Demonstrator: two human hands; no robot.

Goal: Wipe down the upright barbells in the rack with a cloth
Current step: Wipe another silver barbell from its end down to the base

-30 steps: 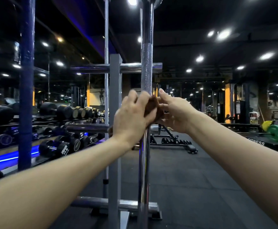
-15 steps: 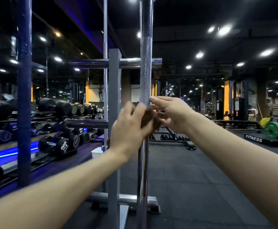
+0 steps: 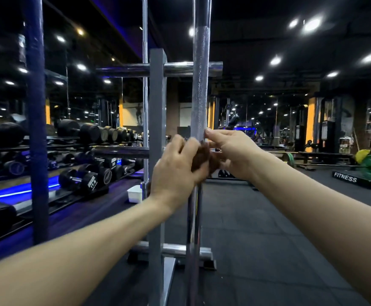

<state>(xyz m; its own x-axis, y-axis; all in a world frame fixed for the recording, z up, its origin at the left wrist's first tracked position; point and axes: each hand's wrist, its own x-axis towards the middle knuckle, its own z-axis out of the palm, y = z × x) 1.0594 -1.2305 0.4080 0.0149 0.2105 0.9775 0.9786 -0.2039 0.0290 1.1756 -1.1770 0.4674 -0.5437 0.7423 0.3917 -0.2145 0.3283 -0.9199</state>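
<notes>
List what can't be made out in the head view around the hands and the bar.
- Cloth: mostly hidden by the left hand and right hand; only a brown patch shows.
- Barbell: top end cut off by the upper frame edge; the stretch under the cloth is covered by both hands.
- Barbell's foot: cut off by the lower edge.
- Dumbbells: weight labels too small and blurred to read.
</notes>
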